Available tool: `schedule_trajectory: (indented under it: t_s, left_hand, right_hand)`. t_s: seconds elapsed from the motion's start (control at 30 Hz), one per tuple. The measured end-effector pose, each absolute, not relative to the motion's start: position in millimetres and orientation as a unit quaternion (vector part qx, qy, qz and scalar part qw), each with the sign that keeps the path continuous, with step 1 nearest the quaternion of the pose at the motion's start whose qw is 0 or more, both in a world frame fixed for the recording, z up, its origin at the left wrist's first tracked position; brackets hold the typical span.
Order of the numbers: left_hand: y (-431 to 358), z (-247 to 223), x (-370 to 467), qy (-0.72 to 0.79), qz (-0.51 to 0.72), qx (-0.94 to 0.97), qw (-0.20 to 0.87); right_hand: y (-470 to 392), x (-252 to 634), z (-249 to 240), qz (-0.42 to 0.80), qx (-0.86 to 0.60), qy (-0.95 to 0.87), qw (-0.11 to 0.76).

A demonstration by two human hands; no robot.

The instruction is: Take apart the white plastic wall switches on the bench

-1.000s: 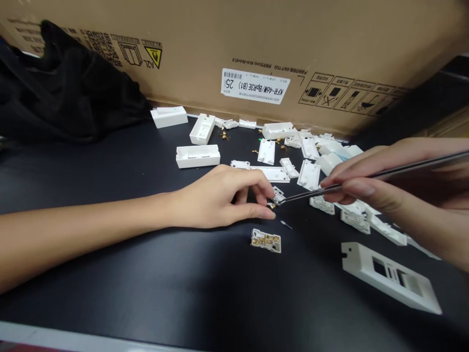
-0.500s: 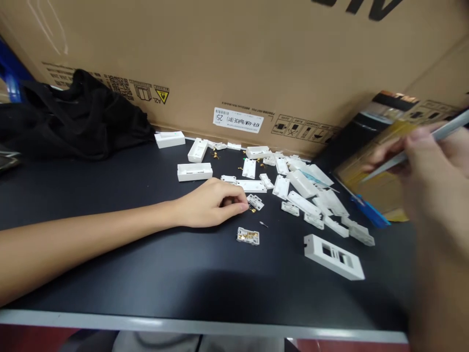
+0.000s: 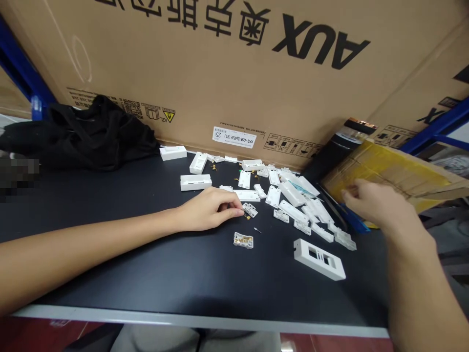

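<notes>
My left hand (image 3: 208,211) rests on the dark tabletop, thumb and index finger closed together. Its fingertips meet beside a small white plastic housing piece (image 3: 250,210) and tiny brass contacts (image 3: 248,217); whatever they pinch is too small to make out. Just nearer me lies a white housing with brass strips inside (image 3: 243,240), and by it a small thin grey piece (image 3: 257,230). My right hand (image 3: 373,199) is at the right, in front of a yellow-taped cardboard box (image 3: 399,168). Its fingers are curled in, and their contents are hidden.
White plastic covers (image 3: 293,193) are heaped at centre right, with a slotted white cover (image 3: 319,260) nearer me. A black cylinder (image 3: 330,154) leans by the taped box. Black cloth (image 3: 102,134) lies left; a large carton (image 3: 205,73) stands behind.
My right hand has moved away from me toward the taped box. The pale slim tool seen in it earlier no longer shows. My left hand stays put while the view tilts up.
</notes>
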State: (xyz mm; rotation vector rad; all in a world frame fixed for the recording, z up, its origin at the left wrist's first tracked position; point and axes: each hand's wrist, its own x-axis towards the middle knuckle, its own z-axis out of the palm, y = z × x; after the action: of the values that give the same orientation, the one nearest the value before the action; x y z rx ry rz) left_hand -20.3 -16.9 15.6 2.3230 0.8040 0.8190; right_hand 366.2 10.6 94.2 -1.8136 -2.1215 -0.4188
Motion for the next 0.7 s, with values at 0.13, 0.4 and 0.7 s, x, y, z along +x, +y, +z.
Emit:
schedule_trajectory:
  t_s: [0.13,0.4,0.7]
  left_hand:
    - [-16.6,15.9,-20.9,0.296,0.308,0.865,0.263]
    - [-17.2,19.0,-20.6,0.306,0.315,0.857,0.269]
    - [-16.6,17.9,-19.2,0.329,0.336,0.840,0.271]
  right_hand:
    - [-3.4,301.8,105.3,-0.079,-0.591,-0.778,0.201]
    - [-0.6,220.5,83.1,0.132,-0.331,-0.934,0.018]
    - [6.5,222.1,75.4,0.113,-0.301,-0.945,0.051]
